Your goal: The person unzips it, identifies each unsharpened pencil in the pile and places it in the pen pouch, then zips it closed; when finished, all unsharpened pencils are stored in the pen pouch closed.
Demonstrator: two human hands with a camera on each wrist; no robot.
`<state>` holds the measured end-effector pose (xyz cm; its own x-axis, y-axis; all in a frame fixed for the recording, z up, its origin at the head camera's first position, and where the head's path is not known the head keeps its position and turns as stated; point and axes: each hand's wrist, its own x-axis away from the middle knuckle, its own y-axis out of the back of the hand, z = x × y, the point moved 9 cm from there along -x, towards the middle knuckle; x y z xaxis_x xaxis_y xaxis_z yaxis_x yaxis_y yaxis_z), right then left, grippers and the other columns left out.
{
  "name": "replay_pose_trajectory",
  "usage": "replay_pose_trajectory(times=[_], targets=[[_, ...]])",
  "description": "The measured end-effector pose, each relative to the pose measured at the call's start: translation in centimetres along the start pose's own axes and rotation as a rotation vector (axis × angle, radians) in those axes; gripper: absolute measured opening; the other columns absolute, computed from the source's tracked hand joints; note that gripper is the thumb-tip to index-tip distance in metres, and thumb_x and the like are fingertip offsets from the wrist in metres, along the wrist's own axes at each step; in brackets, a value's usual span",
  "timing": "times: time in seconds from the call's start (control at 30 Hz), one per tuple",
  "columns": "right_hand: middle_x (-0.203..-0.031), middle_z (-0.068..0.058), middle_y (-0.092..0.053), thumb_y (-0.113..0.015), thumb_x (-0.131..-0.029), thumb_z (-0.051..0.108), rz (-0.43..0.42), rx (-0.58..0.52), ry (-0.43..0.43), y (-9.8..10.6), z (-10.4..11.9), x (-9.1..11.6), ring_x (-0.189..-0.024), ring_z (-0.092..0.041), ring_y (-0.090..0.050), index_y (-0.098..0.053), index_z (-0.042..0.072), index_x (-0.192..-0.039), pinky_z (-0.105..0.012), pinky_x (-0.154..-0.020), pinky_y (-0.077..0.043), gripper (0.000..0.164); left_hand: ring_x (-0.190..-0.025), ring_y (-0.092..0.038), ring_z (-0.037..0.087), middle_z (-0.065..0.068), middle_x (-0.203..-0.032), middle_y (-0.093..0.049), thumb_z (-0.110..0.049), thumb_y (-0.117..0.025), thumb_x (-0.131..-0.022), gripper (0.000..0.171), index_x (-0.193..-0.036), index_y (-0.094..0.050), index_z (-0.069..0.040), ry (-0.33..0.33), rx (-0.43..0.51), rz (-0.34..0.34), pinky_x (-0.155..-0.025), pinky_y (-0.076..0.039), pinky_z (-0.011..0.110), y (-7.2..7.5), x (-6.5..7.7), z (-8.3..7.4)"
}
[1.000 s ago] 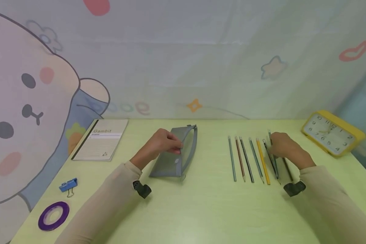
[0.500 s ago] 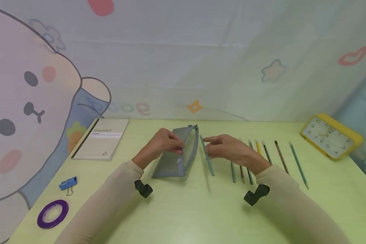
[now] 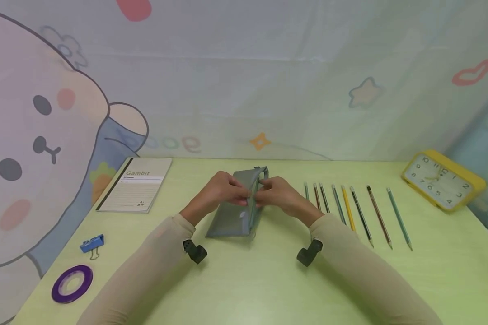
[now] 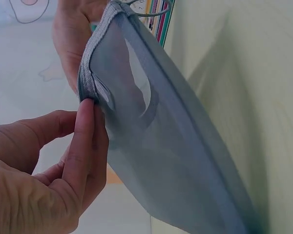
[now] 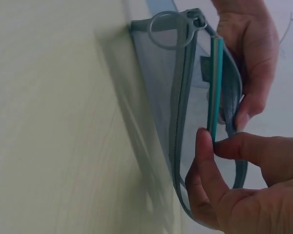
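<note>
My left hand (image 3: 221,189) pinches the zipped edge of a grey, see-through zip pouch (image 3: 227,222), which stands tilted on the table with its mouth facing right. At that mouth my right hand (image 3: 283,195) pinches a teal pencil (image 5: 216,83) between thumb and fingers. The right wrist view shows the pencil within the open mouth, lined up along the zip, with a ring pull (image 5: 168,30) at the near corner. Fingers of both hands almost meet there in the head view. In the left wrist view the pouch hides most of the right hand.
Several pencils (image 3: 347,205) lie in a row right of the pouch, partly behind the right forearm. A yellow clock (image 3: 443,180) stands at the far right. On the left are a notebook (image 3: 136,187), a blue binder clip (image 3: 92,243) and a purple tape roll (image 3: 72,284).
My right hand has travelled left from the row of pencils to the pouch, bringing the teal pencil to its mouth. The left hand keeps its grip on the pouch edge, shifting slightly right.
</note>
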<state>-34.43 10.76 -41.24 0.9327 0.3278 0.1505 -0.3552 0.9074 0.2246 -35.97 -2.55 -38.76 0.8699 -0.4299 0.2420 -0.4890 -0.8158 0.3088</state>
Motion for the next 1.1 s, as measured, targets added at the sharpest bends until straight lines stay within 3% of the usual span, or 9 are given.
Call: replay_pose_trajectory(times=[0.1, 0.23, 0.33, 0.47, 0.63, 0.8, 0.97, 1.1], targets=[[-0.118, -0.026, -0.068, -0.059, -0.095, 0.005, -0.031, 0.034, -0.007, -0.1, 0.1, -0.3, -0.08, -0.013, -0.073, -0.027, -0.014, -0.152, -0.034, -0.089, -0.062, 0.069, -0.063, -0.072, 0.008, 0.017, -0.094, -0.076, -0.004, -0.072, -0.09, 0.019, -0.104, -0.075, 0.009, 0.004, 0.004, 0.0, -0.095, -0.058, 0.049, 0.0, -0.1, 0.0], [-0.115, -0.026, -0.071, -0.06, -0.094, 0.009, -0.043, 0.136, -0.008, -0.3, 0.4, -0.3, -0.083, -0.02, -0.076, -0.024, -0.017, -0.152, -0.04, -0.096, -0.06, 0.072, -0.063, -0.072, 0.008, 0.017, -0.093, -0.076, -0.003, -0.072, -0.091, 0.019, -0.105, -0.074, 0.009, 0.008, 0.009, 0.001, -0.097, -0.057, 0.05, -0.1, 0.0, -0.1], [-0.114, -0.021, -0.072, -0.062, -0.095, 0.014, -0.043, 0.238, -0.002, -0.1, 0.7, 0.2, -0.088, -0.023, -0.077, -0.028, -0.014, -0.152, -0.042, -0.099, -0.058, 0.072, -0.065, -0.073, 0.008, 0.017, -0.097, -0.076, -0.005, -0.072, -0.091, 0.02, -0.105, -0.074, 0.008, 0.007, -0.013, 0.003, -0.097, -0.058, 0.05, 0.1, 0.1, -0.1], [-0.111, -0.016, -0.071, -0.064, -0.097, 0.018, -0.042, 0.378, 0.022, 1.0, 1.8, 1.8, -0.089, -0.026, -0.076, -0.04, -0.007, -0.15, -0.042, -0.091, -0.06, 0.063, -0.069, -0.075, 0.01, 0.017, -0.1, -0.076, -0.008, -0.073, -0.09, 0.02, -0.104, -0.076, 0.006, 0.0, -0.055, -0.003, -0.095, -0.06, 0.046, 0.4, 0.3, -0.2], [-0.112, -0.019, -0.069, -0.063, -0.099, 0.018, -0.081, 0.564, 0.04, 4.6, 3.4, 5.0, -0.093, -0.032, -0.073, -0.055, -0.002, -0.142, -0.037, -0.077, -0.062, 0.048, -0.067, -0.074, 0.009, 0.021, -0.103, -0.076, -0.006, -0.073, -0.089, 0.02, -0.104, -0.076, 0.007, -0.019, -0.055, -0.007, -0.09, -0.062, 0.04, 0.9, 0.5, -0.5], [-0.117, -0.025, -0.067, -0.061, -0.1, 0.018, -0.141, 0.737, -0.008, 9.3, 3.7, 8.0, -0.094, -0.031, -0.07, -0.058, -0.004, -0.138, -0.035, -0.071, -0.057, 0.044, -0.065, -0.072, 0.007, 0.02, -0.099, -0.076, -0.006, -0.073, -0.09, 0.02, -0.104, -0.075, 0.007, -0.017, -0.065, -0.007, -0.088, -0.063, 0.038, 1.5, 0.5, -0.4], [-0.119, -0.033, -0.064, -0.056, -0.099, 0.01, -0.151, 0.852, -0.08, 13.5, 1.5, 9.9, -0.09, -0.034, -0.069, -0.054, -0.012, -0.137, -0.039, -0.069, -0.056, 0.044, -0.066, -0.072, 0.007, 0.021, -0.103, -0.076, -0.005, -0.072, -0.09, 0.02, -0.105, -0.076, 0.008, -0.034, -0.065, -0.006, -0.087, -0.063, 0.038, 1.9, 0.5, -0.4], [-0.118, -0.037, -0.063, -0.054, -0.097, 0.003, -0.099, 0.843, -0.163, 14.8, -1.2, 10.4, -0.078, -0.028, -0.07, -0.046, -0.021, -0.138, -0.035, -0.065, -0.056, 0.048, -0.066, -0.072, 0.007, 0.019, -0.1, -0.076, -0.003, -0.071, -0.09, 0.017, -0.102, -0.076, 0.008, -0.039, -0.048, -0.011, -0.087, -0.063, 0.039, 2.0, 0.6, -0.2]])
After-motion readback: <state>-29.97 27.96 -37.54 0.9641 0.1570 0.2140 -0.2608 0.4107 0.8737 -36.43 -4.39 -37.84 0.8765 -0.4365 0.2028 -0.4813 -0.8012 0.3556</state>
